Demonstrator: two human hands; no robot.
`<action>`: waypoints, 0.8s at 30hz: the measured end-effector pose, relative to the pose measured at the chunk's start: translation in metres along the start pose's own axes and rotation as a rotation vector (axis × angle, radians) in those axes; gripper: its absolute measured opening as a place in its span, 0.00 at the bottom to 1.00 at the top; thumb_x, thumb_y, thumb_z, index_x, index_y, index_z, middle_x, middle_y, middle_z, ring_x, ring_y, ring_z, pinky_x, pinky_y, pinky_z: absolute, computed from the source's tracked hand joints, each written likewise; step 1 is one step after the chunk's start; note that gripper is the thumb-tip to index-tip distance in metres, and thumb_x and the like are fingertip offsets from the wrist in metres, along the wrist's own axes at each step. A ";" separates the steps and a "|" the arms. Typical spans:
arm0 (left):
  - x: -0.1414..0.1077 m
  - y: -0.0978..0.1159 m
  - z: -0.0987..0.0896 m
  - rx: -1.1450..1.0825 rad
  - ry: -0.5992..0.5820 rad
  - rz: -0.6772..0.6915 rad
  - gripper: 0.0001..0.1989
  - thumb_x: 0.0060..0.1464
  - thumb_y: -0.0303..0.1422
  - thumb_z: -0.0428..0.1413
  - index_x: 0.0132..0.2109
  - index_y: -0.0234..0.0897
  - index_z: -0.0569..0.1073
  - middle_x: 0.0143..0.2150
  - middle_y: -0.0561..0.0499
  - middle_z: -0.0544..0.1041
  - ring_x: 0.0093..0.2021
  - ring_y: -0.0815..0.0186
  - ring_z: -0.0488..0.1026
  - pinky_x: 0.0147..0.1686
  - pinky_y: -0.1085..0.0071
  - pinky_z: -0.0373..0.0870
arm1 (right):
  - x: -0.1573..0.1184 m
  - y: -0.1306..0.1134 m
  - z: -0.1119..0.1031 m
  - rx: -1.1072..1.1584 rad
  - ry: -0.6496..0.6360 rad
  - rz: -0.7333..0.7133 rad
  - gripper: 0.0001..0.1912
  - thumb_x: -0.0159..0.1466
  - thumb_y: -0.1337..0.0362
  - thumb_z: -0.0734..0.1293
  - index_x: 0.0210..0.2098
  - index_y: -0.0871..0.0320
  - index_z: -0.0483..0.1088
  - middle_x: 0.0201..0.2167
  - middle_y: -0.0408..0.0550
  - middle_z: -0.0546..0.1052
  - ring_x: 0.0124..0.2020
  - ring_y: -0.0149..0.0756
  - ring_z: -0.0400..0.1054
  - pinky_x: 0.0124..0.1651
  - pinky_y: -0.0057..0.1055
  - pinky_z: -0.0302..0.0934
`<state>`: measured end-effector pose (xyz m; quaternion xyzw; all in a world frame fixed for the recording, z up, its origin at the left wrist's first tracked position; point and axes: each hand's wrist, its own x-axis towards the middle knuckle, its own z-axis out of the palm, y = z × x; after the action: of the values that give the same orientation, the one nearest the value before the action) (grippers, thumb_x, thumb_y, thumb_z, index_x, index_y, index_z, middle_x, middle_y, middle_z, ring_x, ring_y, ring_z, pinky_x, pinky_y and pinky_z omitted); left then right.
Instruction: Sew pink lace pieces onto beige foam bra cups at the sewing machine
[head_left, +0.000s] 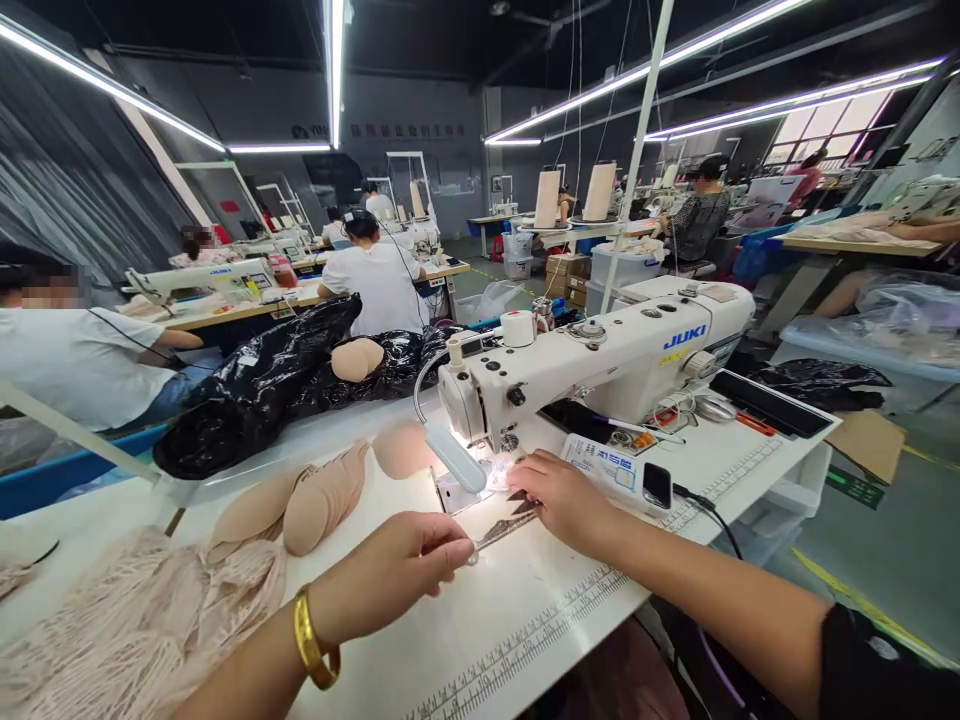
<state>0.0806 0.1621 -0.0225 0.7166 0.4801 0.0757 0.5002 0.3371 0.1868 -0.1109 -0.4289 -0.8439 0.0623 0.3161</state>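
Note:
My left hand [416,560], with a gold bangle on its wrist, is over the table in front of the sewing machine [555,350]. Its thumb and fingers are closed in a pinch; a small shiny bit shows at the tips, too small to name. From there a narrow dark strip [510,522] runs toward my right hand [547,490]. That hand is beside the machine's needle area, fingers pinched together at a small whitish, see-through piece [498,474]. Whether they grip it is unclear. A lamp head [457,458] on a bent neck partly hides the metal needle plate [450,494].
Left of the machine lie fanned beige pads [322,500] and crumpled pale lace fabric [150,610]. Black plastic bags [255,390] line the far edge. A white box [600,465] with a small black device [657,486] stands right. Several people work at other machines.

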 end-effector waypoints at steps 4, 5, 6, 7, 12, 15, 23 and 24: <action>0.003 -0.011 0.041 -0.797 0.029 -0.244 0.26 0.54 0.53 0.64 0.44 0.32 0.78 0.43 0.39 0.82 0.40 0.58 0.80 0.47 0.61 0.77 | -0.029 -0.037 -0.011 0.161 0.131 -0.195 0.24 0.57 0.83 0.59 0.47 0.57 0.70 0.42 0.50 0.78 0.42 0.39 0.67 0.44 0.35 0.66; 0.005 -0.013 0.050 -0.909 0.063 -0.215 0.25 0.53 0.51 0.66 0.44 0.31 0.78 0.43 0.39 0.82 0.41 0.59 0.80 0.49 0.62 0.76 | -0.035 -0.046 -0.011 0.164 0.135 -0.247 0.25 0.57 0.83 0.58 0.49 0.57 0.70 0.43 0.51 0.79 0.42 0.40 0.67 0.44 0.35 0.67; 0.006 -0.015 0.056 -0.978 0.095 -0.167 0.24 0.51 0.48 0.69 0.44 0.32 0.78 0.42 0.40 0.83 0.42 0.59 0.80 0.49 0.64 0.75 | -0.040 -0.054 -0.011 0.159 0.128 -0.292 0.26 0.58 0.83 0.58 0.51 0.57 0.69 0.45 0.51 0.79 0.43 0.40 0.68 0.44 0.36 0.68; 0.008 -0.017 0.061 -1.015 0.129 -0.117 0.22 0.49 0.45 0.71 0.43 0.32 0.78 0.42 0.41 0.83 0.42 0.60 0.80 0.48 0.65 0.75 | -0.044 -0.061 -0.010 0.152 0.112 -0.330 0.26 0.59 0.83 0.57 0.53 0.57 0.68 0.46 0.52 0.79 0.43 0.40 0.69 0.45 0.36 0.68; 0.010 -0.022 0.058 -0.962 0.262 -0.038 0.24 0.39 0.39 0.76 0.41 0.34 0.79 0.38 0.46 0.82 0.39 0.60 0.78 0.40 0.68 0.73 | -0.047 -0.077 -0.012 0.295 -0.018 -0.395 0.15 0.67 0.75 0.61 0.52 0.58 0.69 0.46 0.55 0.79 0.47 0.41 0.70 0.50 0.37 0.69; 0.008 -0.022 0.050 -0.948 0.187 -0.030 0.21 0.43 0.42 0.74 0.40 0.35 0.80 0.38 0.45 0.82 0.40 0.59 0.78 0.43 0.65 0.72 | -0.036 -0.068 -0.018 0.418 -0.047 -0.185 0.13 0.68 0.70 0.64 0.52 0.56 0.70 0.39 0.49 0.78 0.40 0.37 0.71 0.44 0.33 0.67; 0.013 -0.024 0.045 -0.959 0.068 0.013 0.14 0.50 0.41 0.70 0.39 0.35 0.83 0.38 0.45 0.81 0.39 0.60 0.76 0.43 0.65 0.71 | 0.012 -0.032 -0.018 0.697 -0.348 0.274 0.20 0.73 0.50 0.60 0.50 0.57 0.74 0.50 0.52 0.78 0.53 0.43 0.70 0.58 0.41 0.60; 0.013 -0.024 0.046 -0.966 0.057 0.022 0.14 0.51 0.40 0.69 0.41 0.36 0.83 0.38 0.45 0.82 0.39 0.60 0.76 0.43 0.65 0.71 | 0.016 -0.030 -0.016 0.793 -0.402 0.311 0.22 0.73 0.47 0.60 0.47 0.57 0.75 0.46 0.50 0.78 0.50 0.42 0.70 0.55 0.40 0.61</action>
<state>0.0997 0.1439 -0.0690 0.4049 0.3961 0.3147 0.7617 0.3193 0.1775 -0.0792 -0.3758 -0.7251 0.5084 0.2729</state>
